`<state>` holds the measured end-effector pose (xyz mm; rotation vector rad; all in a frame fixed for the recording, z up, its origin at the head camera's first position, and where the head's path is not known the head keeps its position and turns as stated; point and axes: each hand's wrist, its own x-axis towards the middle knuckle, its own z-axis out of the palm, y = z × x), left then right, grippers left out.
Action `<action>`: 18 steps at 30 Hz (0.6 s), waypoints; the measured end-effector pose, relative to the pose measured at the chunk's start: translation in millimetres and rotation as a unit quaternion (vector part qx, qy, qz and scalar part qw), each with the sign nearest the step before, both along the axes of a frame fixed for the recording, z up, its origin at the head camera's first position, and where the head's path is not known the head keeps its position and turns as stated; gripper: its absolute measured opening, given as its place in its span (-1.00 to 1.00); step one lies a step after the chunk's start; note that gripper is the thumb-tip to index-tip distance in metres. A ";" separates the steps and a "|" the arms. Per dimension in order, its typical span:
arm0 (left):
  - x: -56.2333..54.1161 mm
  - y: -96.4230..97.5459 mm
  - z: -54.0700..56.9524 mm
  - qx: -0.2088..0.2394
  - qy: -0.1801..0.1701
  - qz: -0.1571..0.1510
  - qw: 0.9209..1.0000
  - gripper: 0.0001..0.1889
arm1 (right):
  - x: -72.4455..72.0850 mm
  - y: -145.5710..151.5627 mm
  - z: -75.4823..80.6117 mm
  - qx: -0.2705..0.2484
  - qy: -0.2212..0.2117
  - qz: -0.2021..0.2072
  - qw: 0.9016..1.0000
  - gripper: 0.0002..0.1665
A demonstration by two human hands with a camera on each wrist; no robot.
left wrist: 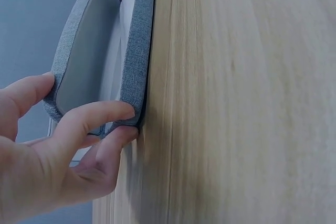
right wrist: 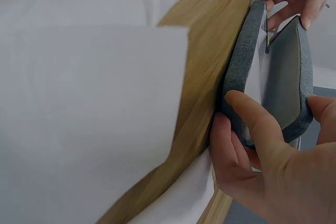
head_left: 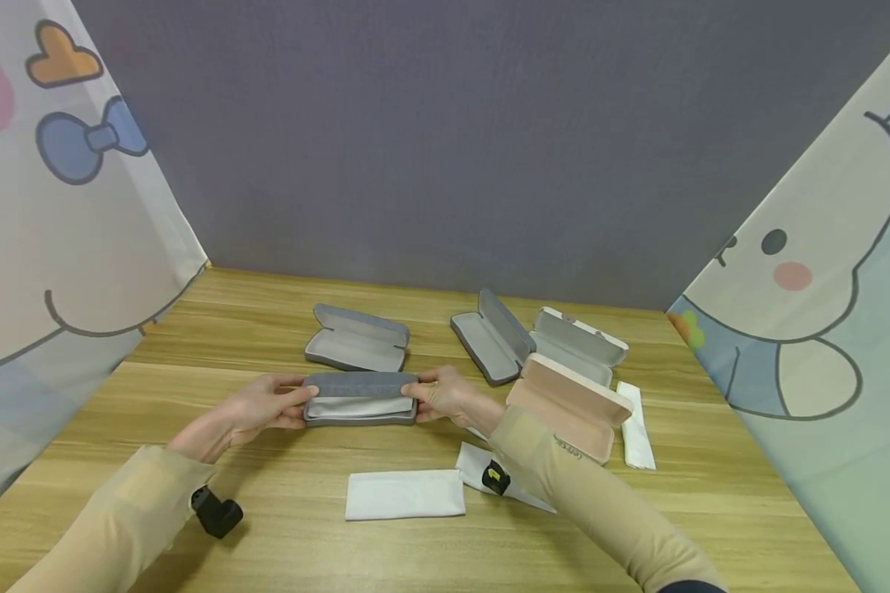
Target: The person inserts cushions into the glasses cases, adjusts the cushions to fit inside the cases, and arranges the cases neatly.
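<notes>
A grey fabric glasses case (head_left: 359, 384) lies on the table with its lid partly lowered. Inside it is a folded white cloth (head_left: 359, 407). My left hand (head_left: 270, 403) grips the case's left end, with the thumb on the lid and fingers on the base, as the left wrist view shows. At the opposite end my right hand (head_left: 445, 395) holds it the same way; in the right wrist view its thumb touches the lid's edge and its fingers (right wrist: 257, 124) press the base.
Behind stand an open grey case (head_left: 359, 339) and another grey case (head_left: 493, 338). To the right are a white case (head_left: 578, 346) and a pink case (head_left: 571, 403), both open. Folded white cloths lie in front (head_left: 405, 495), under the right forearm, and at far right (head_left: 636, 427).
</notes>
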<state>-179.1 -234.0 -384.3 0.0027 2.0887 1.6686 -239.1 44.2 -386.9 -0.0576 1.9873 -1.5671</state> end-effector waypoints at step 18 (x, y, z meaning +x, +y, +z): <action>3.0 1.0 -2.8 -0.005 0.020 0.003 1.000 -0.27 | 2.2 -0.2 -1.9 -0.002 0.021 -0.007 1.000 -0.24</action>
